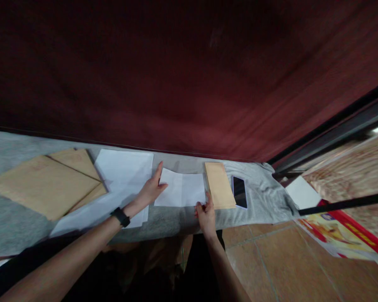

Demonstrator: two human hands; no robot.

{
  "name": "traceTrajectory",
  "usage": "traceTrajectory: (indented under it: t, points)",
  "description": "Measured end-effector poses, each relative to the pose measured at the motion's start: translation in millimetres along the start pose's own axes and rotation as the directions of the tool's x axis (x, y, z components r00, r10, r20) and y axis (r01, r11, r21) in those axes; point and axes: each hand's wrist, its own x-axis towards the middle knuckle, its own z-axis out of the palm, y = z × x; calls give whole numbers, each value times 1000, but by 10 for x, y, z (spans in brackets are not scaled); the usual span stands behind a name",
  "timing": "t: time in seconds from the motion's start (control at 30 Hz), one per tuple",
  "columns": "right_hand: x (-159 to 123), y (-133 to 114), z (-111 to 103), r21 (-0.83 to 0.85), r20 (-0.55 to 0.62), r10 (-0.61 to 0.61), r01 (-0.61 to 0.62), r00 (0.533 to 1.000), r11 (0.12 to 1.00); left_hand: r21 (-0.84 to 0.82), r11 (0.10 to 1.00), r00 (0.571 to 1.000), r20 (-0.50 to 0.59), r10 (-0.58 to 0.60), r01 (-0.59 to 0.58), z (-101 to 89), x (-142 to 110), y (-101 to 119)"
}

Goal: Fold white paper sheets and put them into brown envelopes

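A folded white sheet of paper [181, 189] lies on the grey cloth [261, 197] in front of me. My left hand [151, 188], with a black watch [121, 216] on the wrist, rests flat and open on the sheet's left edge, fingers stretched out. My right hand [205, 214] pinches the sheet's lower right corner between thumb and fingers. A small brown envelope [219, 185] lies just right of the sheet, touching its edge.
A stack of white sheets [119, 184] and large brown envelopes [44, 184] lie to the left. A dark phone [240, 191] sits right of the small envelope. A dark red curtain [189, 75] hangs behind. Tiled floor [271, 260] and printed paper [334, 235] are at the right.
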Motion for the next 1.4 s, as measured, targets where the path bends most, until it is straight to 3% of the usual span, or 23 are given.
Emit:
traceTrajectory:
  t: [0.1,0.23,0.37,0.47,0.57,0.63,0.73,0.87,1.0,1.1,1.2,1.4]
  points:
    - [2,-37,-15,-186,-18,-79,74,997,980,26,1000,1000,19,5,-5,49,-49,-22]
    - [-54,-101,-73,-450,-15,-158,134,987,883,87,996,1000,5,15,-15,99,-70,-86]
    - [-165,-193,-126,-528,126,-177,217,976,821,131,991,999,-16,42,-40,139,-47,-137]
    - [-151,-268,-68,-495,259,-314,404,914,769,146,988,999,9,39,-40,140,-44,-137]
    - [-7,-302,96,-504,352,-464,582,813,638,141,989,999,21,34,-36,131,-56,-127]
    - [126,-287,228,-542,418,-484,639,768,546,133,990,999,14,49,-51,134,-62,-130]
    - [300,-214,384,-622,477,-439,645,761,443,151,985,996,6,84,-84,152,-69,-144]
    - [401,-91,463,-677,492,-399,628,774,383,277,958,997,13,72,-73,157,-123,-142]
    - [405,-31,471,-687,485,-417,630,769,363,494,845,966,-31,255,-207,166,-237,-56]
    - [397,-28,466,-696,494,-411,632,766,341,580,721,914,108,392,-378,272,-312,53]
    - [391,-29,445,-691,541,-401,662,739,290,558,669,868,249,430,-492,457,-368,130]
    - [404,-15,431,-678,563,-408,684,719,268,552,685,878,246,411,-476,644,-424,67]
